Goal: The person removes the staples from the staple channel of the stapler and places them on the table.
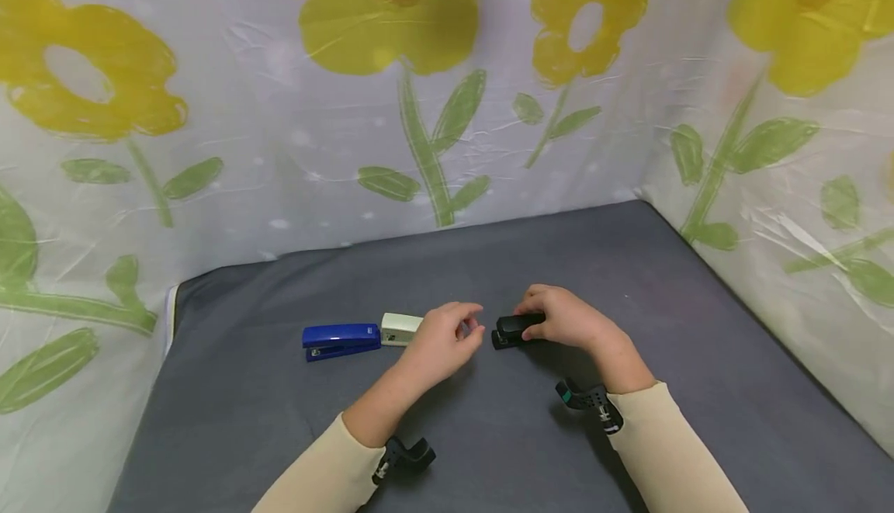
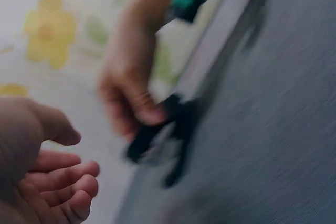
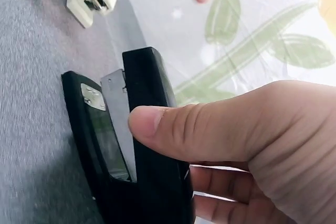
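Observation:
Three staplers lie in a row on the dark grey cloth. My right hand (image 1: 569,319) grips the black stapler (image 3: 157,182) from above, thumb on the near side and fingers on the far side. Its front end points left, with a gap between upper arm and base. My left hand (image 1: 441,342) holds nothing; its fingers are loosely bent beside the white stapler (image 1: 400,328), partly covering it in the head view. The blue stapler (image 1: 341,340) sits end to end with the white one, on its left. In the left wrist view the black stapler looks blurred.
The grey cloth (image 1: 230,420) covers the table. White sheeting (image 1: 293,148) with yellow flowers rises along its back and right edges. Black camera straps (image 1: 590,404) circle both wrists below the hands.

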`<state>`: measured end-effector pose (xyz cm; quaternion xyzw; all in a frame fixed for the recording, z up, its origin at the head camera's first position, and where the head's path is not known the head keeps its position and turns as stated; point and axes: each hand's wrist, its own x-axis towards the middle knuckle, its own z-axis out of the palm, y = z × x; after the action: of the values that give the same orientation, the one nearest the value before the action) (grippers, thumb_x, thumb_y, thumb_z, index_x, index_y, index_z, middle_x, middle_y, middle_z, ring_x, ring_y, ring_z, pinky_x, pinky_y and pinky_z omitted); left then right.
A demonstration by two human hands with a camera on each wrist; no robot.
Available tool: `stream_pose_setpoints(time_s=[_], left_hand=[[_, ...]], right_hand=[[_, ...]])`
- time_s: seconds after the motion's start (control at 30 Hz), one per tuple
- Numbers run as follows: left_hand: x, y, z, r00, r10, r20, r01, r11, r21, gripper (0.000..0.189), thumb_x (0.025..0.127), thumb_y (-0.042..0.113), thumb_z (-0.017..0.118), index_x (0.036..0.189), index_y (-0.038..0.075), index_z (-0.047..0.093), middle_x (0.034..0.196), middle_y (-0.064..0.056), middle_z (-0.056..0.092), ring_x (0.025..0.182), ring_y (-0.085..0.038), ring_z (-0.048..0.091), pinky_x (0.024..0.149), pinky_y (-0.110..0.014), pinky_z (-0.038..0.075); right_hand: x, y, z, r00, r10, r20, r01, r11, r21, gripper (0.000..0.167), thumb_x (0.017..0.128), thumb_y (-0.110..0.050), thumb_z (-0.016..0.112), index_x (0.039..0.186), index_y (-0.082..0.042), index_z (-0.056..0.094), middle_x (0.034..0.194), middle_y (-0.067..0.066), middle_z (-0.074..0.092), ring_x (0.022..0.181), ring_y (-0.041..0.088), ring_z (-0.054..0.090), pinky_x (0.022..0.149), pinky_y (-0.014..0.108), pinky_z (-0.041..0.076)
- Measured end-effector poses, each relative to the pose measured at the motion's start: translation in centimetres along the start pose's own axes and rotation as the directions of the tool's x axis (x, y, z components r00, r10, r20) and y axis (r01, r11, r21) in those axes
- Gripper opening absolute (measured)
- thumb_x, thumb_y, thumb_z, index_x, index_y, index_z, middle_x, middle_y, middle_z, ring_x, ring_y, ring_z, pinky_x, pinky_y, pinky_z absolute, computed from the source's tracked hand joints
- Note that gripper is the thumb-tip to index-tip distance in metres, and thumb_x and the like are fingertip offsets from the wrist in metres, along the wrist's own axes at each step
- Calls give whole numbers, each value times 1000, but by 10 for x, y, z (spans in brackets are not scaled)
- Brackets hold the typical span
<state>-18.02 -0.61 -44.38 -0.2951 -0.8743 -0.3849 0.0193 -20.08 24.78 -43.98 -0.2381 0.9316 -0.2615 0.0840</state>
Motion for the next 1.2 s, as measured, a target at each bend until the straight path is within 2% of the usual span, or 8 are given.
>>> stream_pose_setpoints(time_s=[0.1, 0.17, 0.37, 0.6, 0.73, 0.97, 1.2], left_hand=[[-3, 0, 21, 998, -68, 15, 69, 990, -126, 31, 95, 9, 71, 123, -4, 70, 87, 1, 65, 62, -5, 52, 57, -25, 46], [-5, -2, 33, 994, -101, 35, 105, 985, -140, 35, 93, 10, 74, 124, -6, 68, 88, 0, 64, 62, -6, 52, 58, -25, 46], [-4, -9, 55, 989, -144, 30, 144, 990, 3, 43, 90, 22, 81, 125, 0, 69, 90, 2, 58, 73, -10, 51, 69, -29, 47], [0, -12, 63, 987, -151, 54, 147, 987, 66, 35, 90, 27, 82, 120, 10, 74, 76, 6, 53, 60, -8, 46, 55, -26, 40], [1, -15, 65, 988, -149, 39, 144, 983, 111, 36, 92, 24, 80, 123, 8, 74, 70, 8, 50, 56, -6, 44, 50, -25, 36], [3, -18, 67, 987, -150, 57, 145, 987, 76, 33, 93, 22, 79, 123, 10, 74, 60, 8, 49, 49, -6, 43, 46, -24, 34], [7, -19, 71, 990, -124, 67, 118, 989, 86, 30, 92, 26, 79, 120, 13, 77, 61, 9, 50, 50, -5, 44, 47, -24, 35]], right_hand=[[-3, 3, -1, 1000, 2, 6, -2, 1000, 14, 28, 85, -12, 85, 112, -9, 77, 106, -3, 62, 95, 18, 59, 80, 37, 50], [-4, 4, -1, 1000, 0, 9, 0, 1000, 23, 28, 84, -11, 86, 110, -9, 77, 106, -3, 62, 97, 19, 60, 82, 39, 50], [-6, 4, -3, 1000, -2, 9, 2, 1000, 26, 27, 83, -11, 86, 109, -10, 78, 105, -3, 63, 97, 20, 60, 83, 41, 51], [-5, -3, -5, 1000, -5, 30, 4, 999, 35, 26, 85, -9, 84, 110, -9, 78, 104, -1, 62, 95, 20, 60, 82, 40, 51], [-5, -6, -4, 999, -14, 35, 13, 1000, 22, 28, 85, -8, 85, 111, -7, 77, 105, 1, 63, 95, 21, 61, 83, 40, 51], [-5, -10, 2, 999, -24, 49, 25, 1000, -15, 33, 83, -14, 87, 115, -10, 76, 102, -1, 62, 90, 20, 59, 79, 38, 49], [-5, -7, 6, 996, -80, 37, 83, 991, -104, 35, 82, -19, 88, 115, -12, 78, 98, -5, 60, 88, 14, 55, 77, 35, 48]])
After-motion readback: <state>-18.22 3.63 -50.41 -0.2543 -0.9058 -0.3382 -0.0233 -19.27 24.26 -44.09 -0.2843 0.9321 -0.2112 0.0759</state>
